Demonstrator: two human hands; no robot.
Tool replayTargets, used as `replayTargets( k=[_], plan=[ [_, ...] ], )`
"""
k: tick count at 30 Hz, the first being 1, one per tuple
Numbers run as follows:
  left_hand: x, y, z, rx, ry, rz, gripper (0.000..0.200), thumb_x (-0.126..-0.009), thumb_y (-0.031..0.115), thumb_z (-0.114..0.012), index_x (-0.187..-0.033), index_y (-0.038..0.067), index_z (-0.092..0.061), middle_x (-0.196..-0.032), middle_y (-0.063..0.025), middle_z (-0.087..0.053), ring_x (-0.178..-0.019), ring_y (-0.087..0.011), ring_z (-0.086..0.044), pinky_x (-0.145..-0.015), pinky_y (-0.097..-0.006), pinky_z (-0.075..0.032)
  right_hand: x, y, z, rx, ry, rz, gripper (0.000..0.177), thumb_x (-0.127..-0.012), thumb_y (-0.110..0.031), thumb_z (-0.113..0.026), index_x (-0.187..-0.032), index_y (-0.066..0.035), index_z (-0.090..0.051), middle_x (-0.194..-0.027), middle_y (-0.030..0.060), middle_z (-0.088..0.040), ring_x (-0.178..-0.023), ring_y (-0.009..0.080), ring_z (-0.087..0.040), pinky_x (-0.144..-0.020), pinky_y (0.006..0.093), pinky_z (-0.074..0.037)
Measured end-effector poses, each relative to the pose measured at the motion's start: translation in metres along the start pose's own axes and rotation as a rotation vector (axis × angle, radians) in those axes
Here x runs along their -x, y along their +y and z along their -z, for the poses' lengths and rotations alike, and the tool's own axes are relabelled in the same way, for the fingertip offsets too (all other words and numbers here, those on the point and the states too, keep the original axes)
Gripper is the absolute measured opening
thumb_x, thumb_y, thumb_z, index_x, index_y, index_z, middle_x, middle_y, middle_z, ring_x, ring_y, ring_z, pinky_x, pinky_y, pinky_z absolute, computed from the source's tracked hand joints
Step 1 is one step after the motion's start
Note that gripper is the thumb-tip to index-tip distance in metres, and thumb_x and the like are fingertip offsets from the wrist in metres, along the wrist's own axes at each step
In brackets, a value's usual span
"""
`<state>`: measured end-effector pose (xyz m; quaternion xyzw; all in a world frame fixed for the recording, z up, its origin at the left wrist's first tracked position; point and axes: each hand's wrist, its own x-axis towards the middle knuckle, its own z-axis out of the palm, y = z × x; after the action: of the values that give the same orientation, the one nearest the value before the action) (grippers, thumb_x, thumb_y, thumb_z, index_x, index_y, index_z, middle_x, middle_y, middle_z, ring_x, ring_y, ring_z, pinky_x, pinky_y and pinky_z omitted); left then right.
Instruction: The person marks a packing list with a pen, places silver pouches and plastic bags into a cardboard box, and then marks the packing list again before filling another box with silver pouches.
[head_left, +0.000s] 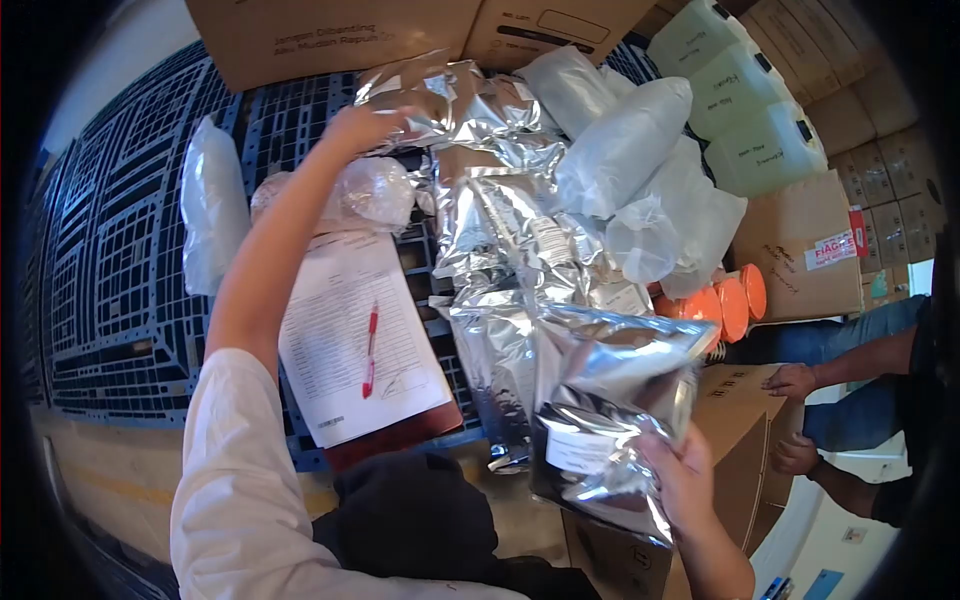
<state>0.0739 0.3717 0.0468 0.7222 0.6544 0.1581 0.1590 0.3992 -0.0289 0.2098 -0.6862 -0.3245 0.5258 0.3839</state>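
Observation:
My right hand (685,475) grips the side of a shiny silver foil pouch (610,385) with a white label, holding it tilted at the lower right. My left hand (365,130) reaches to the back, its fingers stretched out against the silver foil pouches (410,85) there; the fingertips are hard to make out. More labelled foil pouches (500,215) lie in an overlapping pile between my hands. Below my left forearm, a printed sheet (340,300) with a red pen (371,350) rests on a dark red clipboard (400,440).
Blue plastic pallets (110,240) form the surface. White plastic-wrapped bundles (625,145) lie right of the pouches, near orange-lidded containers (735,305). Cartons (330,40) stand behind, with pale jerrycans (735,100) at the right. Another person's hands (795,380) rest by an open carton (725,410).

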Motion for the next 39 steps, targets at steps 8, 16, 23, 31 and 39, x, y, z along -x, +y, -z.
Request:
replayTargets(
  k=[8, 16, 23, 31, 39],
  plan=[
    [-0.078, -0.088, -0.053, 0.576, -0.399, 0.356, 0.098, -0.058, 0.089, -0.048, -0.096, 0.001, -0.065, -0.078, -0.0121, -0.061, -0.058, -0.0161, -0.053, -0.053, -0.0287, -0.042, 0.102, -0.002, 0.081, 0.229, 0.634, 0.106, 0.031, -0.083, -0.007, -0.060, -0.112, 0.004, -0.054, -0.096, 0.0095, -0.060, -0.084, 0.0139, -0.055, -0.075, 0.0252, -0.044],
    [-0.071, -0.087, -0.059, 0.630, 0.166, 0.206, 0.070, -0.077, 0.067, -0.045, -0.080, 0.000, -0.065, -0.074, -0.0143, -0.061, -0.071, -0.0258, -0.055, -0.067, -0.0358, -0.041, 0.163, 0.021, 0.107, 0.290, 0.995, -0.017, 0.031, -0.086, -0.011, -0.062, -0.111, 0.008, -0.059, -0.100, 0.0109, -0.063, -0.089, 0.0171, -0.058, -0.081, 0.0269, -0.046],
    [0.058, 0.007, 0.070, 0.542, 0.602, -0.068, 0.030, -0.083, 0.032, -0.063, -0.072, 0.004, -0.065, -0.057, -0.0012, -0.052, -0.052, -0.0111, -0.048, -0.051, -0.0276, -0.039, 0.245, 0.051, 0.126, 0.360, 1.210, 0.047, 0.030, -0.088, -0.014, -0.058, -0.106, 0.009, -0.062, -0.096, 0.0126, -0.065, -0.087, 0.0191, -0.059, -0.077, 0.0309, -0.048],
    [0.151, -0.102, 0.180, 0.200, 0.428, -0.722, 0.051, -0.092, 0.032, -0.047, -0.133, 0.003, -0.043, -0.128, -0.0157, -0.051, -0.118, -0.0278, -0.049, -0.099, -0.0402, -0.036, 0.333, 0.130, 0.206, 0.373, 1.393, 0.118, 0.028, -0.090, -0.014, -0.054, -0.108, 0.006, -0.060, -0.097, 0.0084, -0.057, -0.088, 0.0148, -0.054, -0.077, 0.0268, -0.043],
    [0.240, 0.040, 0.185, 0.249, 0.262, -0.994, 0.057, -0.082, 0.037, -0.058, -0.131, 0.013, -0.041, -0.133, -0.0136, -0.043, -0.123, -0.0318, -0.039, -0.096, -0.0552, -0.031, 0.327, 0.146, 0.256, 0.446, 1.193, 0.203, 0.019, -0.084, -0.005, -0.054, -0.098, 0.005, -0.063, -0.085, 0.0037, -0.061, -0.079, 0.0085, -0.051, -0.071, 0.0222, -0.040]
  ],
)
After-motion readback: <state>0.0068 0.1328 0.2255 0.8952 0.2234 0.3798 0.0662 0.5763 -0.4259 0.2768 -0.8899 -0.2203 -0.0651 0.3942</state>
